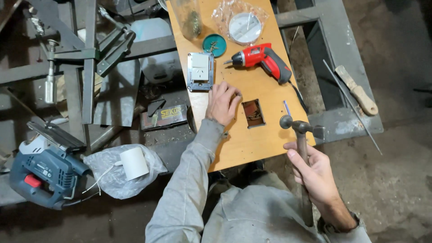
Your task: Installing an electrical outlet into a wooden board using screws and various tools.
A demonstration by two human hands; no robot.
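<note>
My right hand [315,173] grips the handle of a ball-peen hammer [300,128], its metal head just past the right edge of a wooden board [238,144]. My left hand [222,102] lies flat on that board, next to a rectangular cut-out hole [253,113]. Just above the left hand sits a grey wall socket plate [200,71]. A red cordless screwdriver [263,60] lies on the board further up. A thin blue-tipped tool [286,107] rests near the hammer head.
A teal lid with screws [214,45], a clear jar [188,18] and a round white item in a plastic bag [244,27] occupy the board's far end. A blue jigsaw [45,173], white tape roll on a bag [133,163], clamps [50,67] at left; file [357,92] on metal frame right.
</note>
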